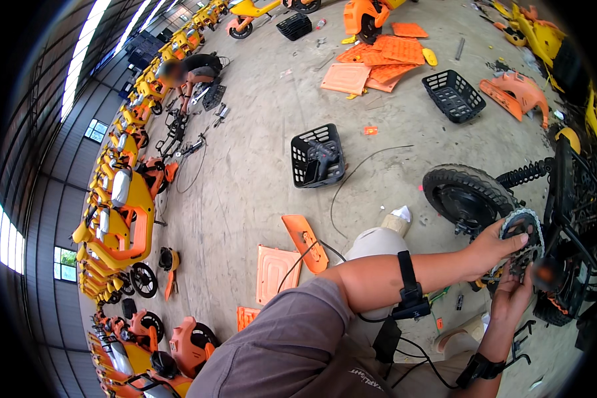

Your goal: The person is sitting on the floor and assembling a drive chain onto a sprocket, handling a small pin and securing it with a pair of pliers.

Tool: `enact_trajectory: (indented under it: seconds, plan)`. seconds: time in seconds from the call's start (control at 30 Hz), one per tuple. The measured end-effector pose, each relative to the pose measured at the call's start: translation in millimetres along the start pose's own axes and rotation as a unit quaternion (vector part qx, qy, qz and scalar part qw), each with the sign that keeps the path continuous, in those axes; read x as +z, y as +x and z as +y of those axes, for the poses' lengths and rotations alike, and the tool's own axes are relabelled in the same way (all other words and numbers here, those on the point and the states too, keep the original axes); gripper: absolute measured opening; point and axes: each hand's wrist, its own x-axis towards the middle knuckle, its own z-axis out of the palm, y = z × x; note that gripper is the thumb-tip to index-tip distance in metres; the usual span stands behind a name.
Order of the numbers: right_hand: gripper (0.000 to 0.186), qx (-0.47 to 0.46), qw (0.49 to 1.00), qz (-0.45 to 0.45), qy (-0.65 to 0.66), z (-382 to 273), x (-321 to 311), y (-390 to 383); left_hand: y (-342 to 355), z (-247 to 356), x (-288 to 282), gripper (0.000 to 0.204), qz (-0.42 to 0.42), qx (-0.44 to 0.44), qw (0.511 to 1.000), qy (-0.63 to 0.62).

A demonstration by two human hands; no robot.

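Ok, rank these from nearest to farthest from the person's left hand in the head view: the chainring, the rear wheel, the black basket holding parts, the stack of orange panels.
1. Chainring: under the left hand, touching it.
2. Rear wheel: just up and left of the hand.
3. Black basket holding parts: on the floor, farther left.
4. Stack of orange panels: far off, near the top of the picture.

Open grey concrete floor (245, 172) lies left of both hands, while the black rubber rear wheel (467, 196), toothed metal sprocket (523, 242) and black scooter frame (577, 199) crowd their right.
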Motion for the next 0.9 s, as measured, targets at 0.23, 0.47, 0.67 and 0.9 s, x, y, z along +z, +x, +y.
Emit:
enact_trajectory:
  seconds: [0.23,0.47,0.67,0.9]
  plan:
    - [0.024,0.007,1.0,0.003,-0.004,1.0,-3.2,1.9,2.3,-2.6,-1.5,0.041,-0.004,0.009,1.0,0.006]
    - [0.025,0.006,1.0,-0.001,-0.002,1.9,-6.5,4.4,3.2,-3.9,-2.2,0.041,-0.006,0.016,1.0,0.005]
    - [0.027,0.011,1.0,0.004,0.001,2.2,-7.3,6.1,3.5,-2.3,-2.2,0.041,-0.024,0.026,0.999,-0.01]
    - [0.026,0.011,1.0,-0.009,0.006,3.2,-7.3,8.1,5.6,-3.2,-3.4,0.04,-0.013,0.018,1.0,-0.004]
